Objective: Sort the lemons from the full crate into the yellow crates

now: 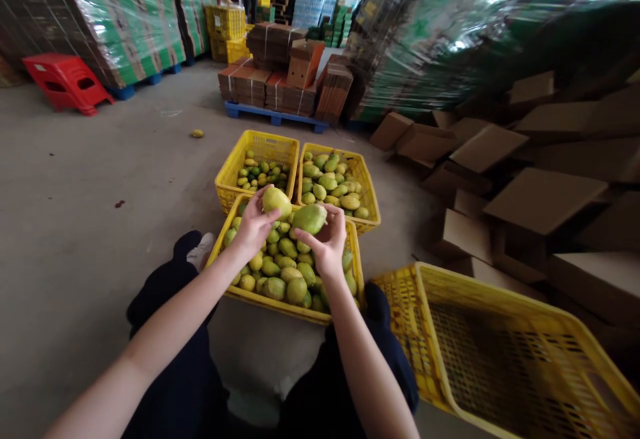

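left hand (254,224) gripping yellowish fruit (277,202), right hand (330,242) gripping green fruit (309,219), grey floor (160,172), cardboard boxes (545,199)

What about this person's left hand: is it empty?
No, the left hand holds a pale yellow-green fruit above the fruit-filled yellow plastic crate.
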`<state>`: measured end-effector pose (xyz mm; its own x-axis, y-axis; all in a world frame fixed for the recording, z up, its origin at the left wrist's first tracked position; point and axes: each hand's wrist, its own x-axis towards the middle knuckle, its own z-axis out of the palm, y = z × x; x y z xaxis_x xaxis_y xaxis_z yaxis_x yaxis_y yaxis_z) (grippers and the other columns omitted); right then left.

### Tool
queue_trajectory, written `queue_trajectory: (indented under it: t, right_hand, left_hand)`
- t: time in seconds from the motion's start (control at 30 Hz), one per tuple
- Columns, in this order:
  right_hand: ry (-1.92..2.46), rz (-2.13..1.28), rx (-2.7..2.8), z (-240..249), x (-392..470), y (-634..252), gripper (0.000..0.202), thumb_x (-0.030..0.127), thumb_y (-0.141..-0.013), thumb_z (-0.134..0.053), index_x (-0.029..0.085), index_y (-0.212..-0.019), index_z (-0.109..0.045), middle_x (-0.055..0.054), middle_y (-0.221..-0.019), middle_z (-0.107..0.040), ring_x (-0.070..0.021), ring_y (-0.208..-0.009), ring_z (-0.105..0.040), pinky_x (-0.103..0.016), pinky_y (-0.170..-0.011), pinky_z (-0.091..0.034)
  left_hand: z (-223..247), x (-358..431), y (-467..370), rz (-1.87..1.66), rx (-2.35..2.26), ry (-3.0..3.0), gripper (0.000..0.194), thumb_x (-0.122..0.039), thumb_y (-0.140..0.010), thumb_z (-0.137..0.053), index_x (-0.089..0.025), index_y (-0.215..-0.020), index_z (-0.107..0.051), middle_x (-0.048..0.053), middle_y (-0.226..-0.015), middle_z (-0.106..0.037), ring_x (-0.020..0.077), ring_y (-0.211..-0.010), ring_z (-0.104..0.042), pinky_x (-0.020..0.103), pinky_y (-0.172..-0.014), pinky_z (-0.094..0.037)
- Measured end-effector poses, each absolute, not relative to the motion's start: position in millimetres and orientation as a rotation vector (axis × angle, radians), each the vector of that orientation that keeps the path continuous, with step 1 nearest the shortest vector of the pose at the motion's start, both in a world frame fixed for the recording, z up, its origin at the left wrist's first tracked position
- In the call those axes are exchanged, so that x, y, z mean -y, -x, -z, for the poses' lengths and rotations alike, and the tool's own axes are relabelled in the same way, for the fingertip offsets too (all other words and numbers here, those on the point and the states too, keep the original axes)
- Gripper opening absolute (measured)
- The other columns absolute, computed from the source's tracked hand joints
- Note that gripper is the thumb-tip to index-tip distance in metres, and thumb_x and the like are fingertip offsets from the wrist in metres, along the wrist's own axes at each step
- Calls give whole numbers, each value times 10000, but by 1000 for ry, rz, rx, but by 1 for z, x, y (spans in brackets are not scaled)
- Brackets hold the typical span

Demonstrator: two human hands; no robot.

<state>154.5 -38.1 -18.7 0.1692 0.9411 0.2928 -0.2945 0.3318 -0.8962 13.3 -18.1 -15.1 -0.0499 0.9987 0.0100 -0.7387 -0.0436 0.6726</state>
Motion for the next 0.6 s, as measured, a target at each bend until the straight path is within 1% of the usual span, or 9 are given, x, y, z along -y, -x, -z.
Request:
queue_trajectory:
  t: [0.07, 0.13, 0.2, 0.3, 0.33, 0.4, 0.47, 0.5, 0.6]
  right_hand:
    - [765, -1270, 901, 19, 36, -154, 437, 142, -564, -819, 248, -938, -619, 45, -851, -666, -151, -748, -626, -258, -629, -550]
    - [723, -1462, 767, 22, 33, -152, 340, 217, -594, -770, 234, -897, -615, 27, -807, -679, -164, -693, -632, -253, -527, -533]
    - [680, -1568, 649, 24, 31, -152, 273, 305, -645, -707, 222, -886, -609, 3, -774, -686, -160, -628, -626, -232, -445, -490]
    - [607, -1623, 529, 23, 30, -154, 280, 407, -736, -617, 207, -932, -624, -18, -735, -687, -127, -498, -564, -191, -338, -367]
    - [583, -1631, 486, 22, 30, -156, 291, 422, -753, -598, 205, -943, -632, -20, -722, -686, -127, -484, -558, -192, -334, -363]
    - [557, -1643, 399, 21, 29, -157, 294, 430, -777, -575, 202, -948, -648, -20, -700, -685, -143, -523, -595, -214, -399, -452]
    - [544, -1668, 285, 23, 28, -157, 281, 411, -795, -566, 195, -947, -663, -21, -697, -690, -159, -605, -648, -249, -519, -545]
    - [541, -1674, 228, 25, 27, -156, 266, 385, -802, -563, 191, -951, -669, -24, -719, -705, -168, -658, -675, -263, -575, -571]
    - [549, -1645, 105, 34, 22, -152, 229, 274, -814, -554, 189, -986, -679, -32, -873, -761, -190, -852, -724, -300, -715, -608]
  left_hand:
    - [14, 13, -10, -1376, -546, -346, 394, -82, -701, -614, -168, -1083, -657, 39, -894, -703, 174, -830, -688, 269, -779, -544]
    - [14, 11, -7, -1229, -517, -224, 477, -112, -698, -506, -131, -1154, -645, 88, -921, -721, 225, -867, -705, 340, -790, -560]
    - [15, 12, -7, -1154, -499, -183, 553, -138, -681, -463, -110, -1206, -634, 116, -944, -728, 252, -862, -707, 380, -775, -567]
    - [19, 14, -9, -1130, -470, -196, 468, -199, -750, -456, -100, -1160, -660, 132, -907, -721, 219, -716, -675, 325, -645, -555]
    - [20, 15, -10, -1137, -456, -204, 411, -221, -785, -453, -104, -1111, -674, 127, -874, -714, 195, -652, -648, 294, -584, -536]
    - [23, 16, -12, -1160, -422, -195, 320, -256, -849, -443, -125, -1008, -688, 99, -810, -693, 153, -558, -592, 242, -489, -484]
    - [25, 17, -16, -1185, -392, -139, 285, -261, -892, -434, -145, -955, -687, 68, -785, -683, 132, -543, -586, 220, -479, -485]
    - [26, 17, -18, -1201, -385, -91, 277, -253, -905, -431, -151, -945, -686, 60, -791, -687, 132, -574, -612, 223, -515, -515]
    - [30, 15, -26, -1265, -406, 66, 265, -232, -924, -429, -151, -918, -682, 64, -822, -716, 166, -755, -705, 281, -708, -595]
